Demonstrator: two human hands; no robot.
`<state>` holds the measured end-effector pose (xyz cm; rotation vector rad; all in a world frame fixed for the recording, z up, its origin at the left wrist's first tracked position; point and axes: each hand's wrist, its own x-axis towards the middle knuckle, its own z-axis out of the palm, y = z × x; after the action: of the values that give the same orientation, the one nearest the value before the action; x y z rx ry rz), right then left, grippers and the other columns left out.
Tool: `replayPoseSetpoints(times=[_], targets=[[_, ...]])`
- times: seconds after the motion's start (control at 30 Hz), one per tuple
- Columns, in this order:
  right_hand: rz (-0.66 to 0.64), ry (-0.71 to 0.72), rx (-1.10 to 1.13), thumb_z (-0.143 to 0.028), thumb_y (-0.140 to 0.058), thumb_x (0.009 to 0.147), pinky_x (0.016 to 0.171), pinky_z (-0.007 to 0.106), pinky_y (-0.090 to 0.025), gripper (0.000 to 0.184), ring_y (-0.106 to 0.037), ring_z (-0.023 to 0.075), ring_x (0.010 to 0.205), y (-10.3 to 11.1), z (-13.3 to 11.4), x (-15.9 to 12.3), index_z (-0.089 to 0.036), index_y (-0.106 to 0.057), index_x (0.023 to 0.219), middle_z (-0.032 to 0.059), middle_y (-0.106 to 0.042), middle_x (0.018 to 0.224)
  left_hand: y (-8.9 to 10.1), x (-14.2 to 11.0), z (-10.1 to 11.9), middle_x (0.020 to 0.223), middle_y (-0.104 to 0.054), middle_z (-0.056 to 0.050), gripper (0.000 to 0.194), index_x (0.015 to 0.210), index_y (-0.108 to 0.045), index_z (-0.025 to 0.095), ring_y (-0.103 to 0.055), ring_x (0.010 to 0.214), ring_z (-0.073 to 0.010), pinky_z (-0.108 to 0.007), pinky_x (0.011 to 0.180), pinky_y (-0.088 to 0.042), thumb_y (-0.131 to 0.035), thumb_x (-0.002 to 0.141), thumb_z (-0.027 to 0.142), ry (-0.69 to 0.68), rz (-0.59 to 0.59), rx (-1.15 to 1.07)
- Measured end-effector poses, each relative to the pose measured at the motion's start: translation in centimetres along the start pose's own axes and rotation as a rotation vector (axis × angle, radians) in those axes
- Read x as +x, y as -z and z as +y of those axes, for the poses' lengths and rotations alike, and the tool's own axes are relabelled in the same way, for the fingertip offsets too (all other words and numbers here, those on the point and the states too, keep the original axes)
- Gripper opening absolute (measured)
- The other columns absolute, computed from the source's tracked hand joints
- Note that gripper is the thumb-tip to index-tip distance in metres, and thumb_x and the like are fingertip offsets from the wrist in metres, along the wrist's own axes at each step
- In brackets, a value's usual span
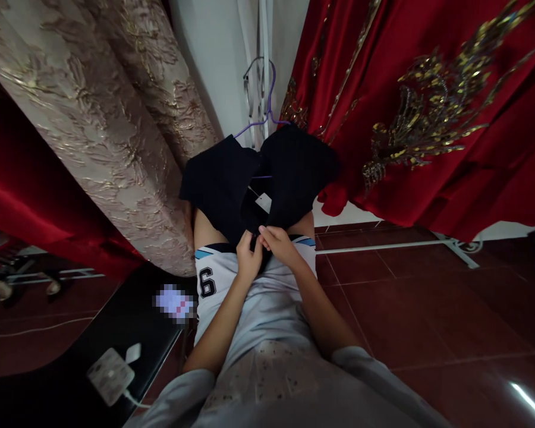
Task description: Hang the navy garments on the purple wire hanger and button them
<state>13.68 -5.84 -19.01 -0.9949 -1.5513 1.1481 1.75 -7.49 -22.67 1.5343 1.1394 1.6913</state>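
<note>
A dark short-sleeved garment (214,178) lies over my knees, with a purple wire hanger (266,119) sticking out of its neck end. Its front is partly parted, and a white tag (263,203) shows inside the opening. At the lower end of that opening, my left hand (249,260) is closed, thumb and fingers pinching the garment's edge. Right beside it, my right hand (277,242) also pinches the edge, its fingertips almost touching those of the left. Any small fastener between the fingertips is too small to make out.
Left of my legs, a black bench (156,351) holds a blurred-out phone (175,302), a pale square charger (111,375) with a white cable, and a small white piece (133,353). Beige brocade (102,119) and red sequined cloth (428,119) hang close by. A metal rack foot (459,251) stands on the tiles.
</note>
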Motion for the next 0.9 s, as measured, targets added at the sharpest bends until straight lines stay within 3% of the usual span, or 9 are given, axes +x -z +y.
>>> replayPoseSetpoints(times=[0.03, 0.13, 0.3, 0.5, 0.63, 0.73, 0.8, 0.9], targets=[[-0.021, -0.009, 0.024, -0.067, -0.050, 0.092, 0.060, 0.026, -0.037, 0.056, -0.046, 0.0113, 0.058, 0.2, -0.1, -0.1, -0.018, -0.055, 0.067, -0.0008, -0.049, 0.059, 0.2, 0.0, 0.0, 0.085, -0.062, -0.005, 0.006, 0.094, -0.070, 0.020, -0.060, 0.083, -0.0216, -0.028, 0.084, -0.047, -0.066, 0.091, 0.023, -0.013, 0.015, 0.036], [0.002, -0.045, 0.085, -0.065, -0.058, 0.086, 0.057, 0.026, -0.034, 0.053, -0.043, 0.0102, 0.053, 0.5, -0.5, -0.3, -0.018, -0.054, 0.063, -0.0017, -0.047, 0.055, 0.5, 0.1, 0.4, 0.077, -0.057, -0.004, 0.016, 0.076, -0.066, 0.020, -0.055, 0.076, -0.0207, -0.028, 0.079, -0.045, -0.065, 0.092, 0.023, -0.038, 0.025, 0.093], [-0.006, -0.118, 0.128, -0.058, -0.061, 0.081, 0.051, 0.025, -0.029, 0.046, -0.042, 0.0094, 0.049, 1.1, -0.8, -0.1, -0.017, -0.058, 0.062, -0.0003, -0.050, 0.051, 0.3, -0.1, 1.2, 0.083, -0.065, -0.006, 0.014, 0.087, -0.074, 0.021, -0.060, 0.082, -0.0217, -0.028, 0.083, -0.046, -0.062, 0.094, 0.023, -0.063, -0.005, 0.092], [-0.002, -0.134, 0.178, -0.065, -0.067, 0.076, 0.049, 0.023, -0.025, 0.050, -0.038, 0.0068, 0.046, 1.4, -0.6, 0.0, -0.017, -0.056, 0.071, -0.0037, -0.048, 0.054, 0.4, -0.3, 0.9, 0.093, -0.070, -0.005, 0.015, 0.105, -0.072, 0.019, -0.065, 0.087, -0.0195, -0.026, 0.085, -0.048, -0.061, 0.099, 0.025, -0.116, 0.007, 0.133], [-0.114, -0.092, 0.203, -0.063, -0.068, 0.080, 0.050, 0.022, -0.027, 0.051, -0.040, 0.0066, 0.048, 1.8, -0.7, -0.2, -0.014, -0.060, 0.069, -0.0021, -0.050, 0.054, 0.6, -0.2, 0.3, 0.086, -0.067, -0.003, 0.014, 0.095, -0.067, 0.017, -0.064, 0.081, -0.0179, -0.025, 0.079, -0.048, -0.058, 0.100, 0.025, -0.200, 0.037, 0.174], [-0.222, -0.100, 0.246, -0.055, -0.068, 0.080, 0.049, 0.021, -0.025, 0.043, -0.039, 0.0063, 0.047, 2.1, -0.6, -0.5, -0.012, -0.069, 0.081, -0.0007, -0.056, 0.056, 0.6, -0.1, 0.2, 0.086, -0.062, -0.004, 0.015, 0.087, -0.062, 0.017, -0.061, 0.082, -0.0179, -0.026, 0.076, -0.046, -0.057, 0.100, 0.024, -0.262, 0.074, 0.224], [-0.215, -0.121, 0.272, -0.048, -0.067, 0.079, 0.048, 0.021, -0.023, 0.037, -0.037, 0.0061, 0.046, 2.1, -0.5, -0.7, -0.012, -0.072, 0.082, -0.0006, -0.056, 0.055, 0.6, 0.0, 0.2, 0.084, -0.059, -0.004, 0.015, 0.085, -0.059, 0.017, -0.059, 0.081, -0.0181, -0.026, 0.075, -0.045, -0.057, 0.099, 0.022, -0.271, 0.074, 0.251], [-0.098, -0.124, 0.283, -0.041, -0.066, 0.076, 0.045, 0.021, -0.021, 0.029, -0.037, 0.0065, 0.043, 2.2, -1.0, 0.0, -0.013, -0.073, 0.074, -0.0005, -0.052, 0.048, 0.4, 0.1, -0.2, 0.083, -0.057, -0.004, 0.015, 0.085, -0.055, 0.018, -0.057, 0.080, -0.0184, -0.027, 0.075, -0.045, -0.055, 0.100, 0.023, -0.242, 0.039, 0.287]])
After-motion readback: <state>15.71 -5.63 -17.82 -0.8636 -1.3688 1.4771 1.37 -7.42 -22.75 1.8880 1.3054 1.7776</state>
